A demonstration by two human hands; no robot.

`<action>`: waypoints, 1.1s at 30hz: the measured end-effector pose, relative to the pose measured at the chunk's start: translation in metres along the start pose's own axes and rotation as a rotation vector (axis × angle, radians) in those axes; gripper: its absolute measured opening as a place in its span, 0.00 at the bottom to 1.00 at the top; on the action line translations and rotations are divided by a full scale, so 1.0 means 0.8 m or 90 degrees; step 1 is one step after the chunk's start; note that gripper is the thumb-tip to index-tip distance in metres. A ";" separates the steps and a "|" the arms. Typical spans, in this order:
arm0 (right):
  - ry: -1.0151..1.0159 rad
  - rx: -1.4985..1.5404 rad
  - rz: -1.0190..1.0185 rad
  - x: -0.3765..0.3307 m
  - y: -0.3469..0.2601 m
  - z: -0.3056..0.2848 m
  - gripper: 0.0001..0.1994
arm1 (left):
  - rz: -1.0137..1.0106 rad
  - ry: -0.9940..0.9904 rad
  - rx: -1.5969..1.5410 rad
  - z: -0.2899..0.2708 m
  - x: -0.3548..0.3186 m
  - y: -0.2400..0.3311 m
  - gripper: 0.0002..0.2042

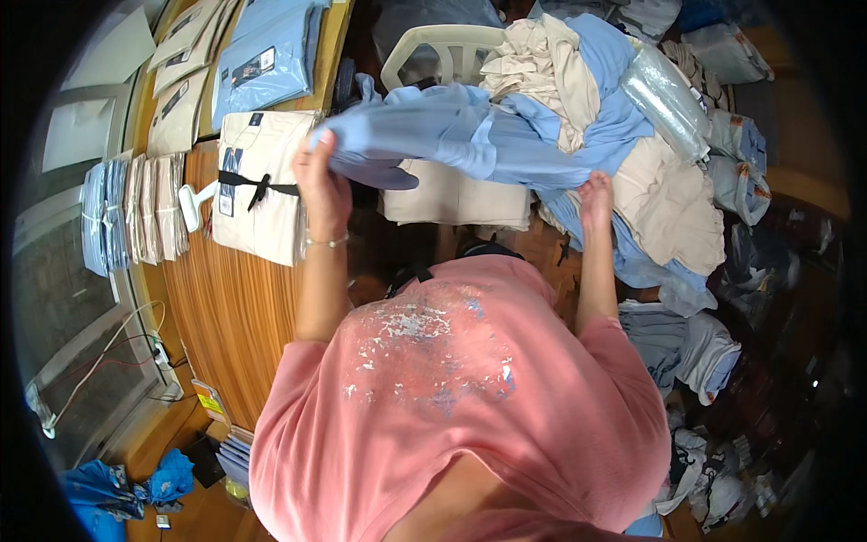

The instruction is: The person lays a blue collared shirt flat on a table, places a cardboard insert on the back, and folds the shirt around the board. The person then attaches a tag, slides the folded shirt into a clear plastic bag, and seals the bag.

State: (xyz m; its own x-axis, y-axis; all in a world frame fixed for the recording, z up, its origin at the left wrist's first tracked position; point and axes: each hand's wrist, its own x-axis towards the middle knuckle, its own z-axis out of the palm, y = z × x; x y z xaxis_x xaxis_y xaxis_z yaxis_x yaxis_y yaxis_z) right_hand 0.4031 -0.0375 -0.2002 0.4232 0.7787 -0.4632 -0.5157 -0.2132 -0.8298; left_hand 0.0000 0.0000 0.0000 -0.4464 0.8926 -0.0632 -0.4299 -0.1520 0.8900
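A light blue shirt [433, 131] stretches across the upper middle, lifted off a heap of blue and beige garments [623, 172]. My left hand [323, 185], with a thin bracelet at the wrist, is closed on the shirt's left end, above the edge of the wooden table [230, 316]. My right hand [596, 194] grips the shirt's other end where it meets the heap. Under the shirt lies a folded beige garment [456, 199]. My pink top fills the lower middle.
On the table lie a folded beige shirt with a black band [262, 185], a white tool [192, 203], bundled shirt stacks [135, 212] and packaged shirts [262, 59]. A white plastic chair [442, 45] stands behind. More garments [686, 343] lie on the floor at right.
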 end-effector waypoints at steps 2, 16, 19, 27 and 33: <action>-0.034 -0.018 -0.085 0.000 -0.058 0.014 0.02 | 0.043 -0.035 -0.073 0.014 0.006 0.008 0.04; -0.298 0.136 -0.247 -0.012 -0.214 0.152 0.01 | 0.196 -0.027 0.051 0.010 0.086 0.147 0.10; -0.455 0.136 -0.351 -0.041 -0.305 0.190 0.02 | 0.233 -0.064 -0.025 -0.023 0.138 0.178 0.12; -0.477 -0.012 -0.431 -0.094 -0.315 0.118 0.09 | 0.142 -0.266 -0.076 -0.146 0.012 0.113 0.23; -0.429 -0.578 0.021 -0.012 -0.083 -0.071 0.08 | -0.326 -0.296 0.532 -0.274 -0.139 -0.071 0.47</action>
State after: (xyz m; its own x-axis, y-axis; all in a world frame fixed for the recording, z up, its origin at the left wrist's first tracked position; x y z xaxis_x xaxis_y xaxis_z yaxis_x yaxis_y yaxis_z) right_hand 0.4758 -0.0648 -0.1583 -0.2100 0.8654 -0.4549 0.3285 -0.3758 -0.8665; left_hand -0.0979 -0.1840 -0.1427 0.0513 0.8679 -0.4942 0.2693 0.4645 0.8437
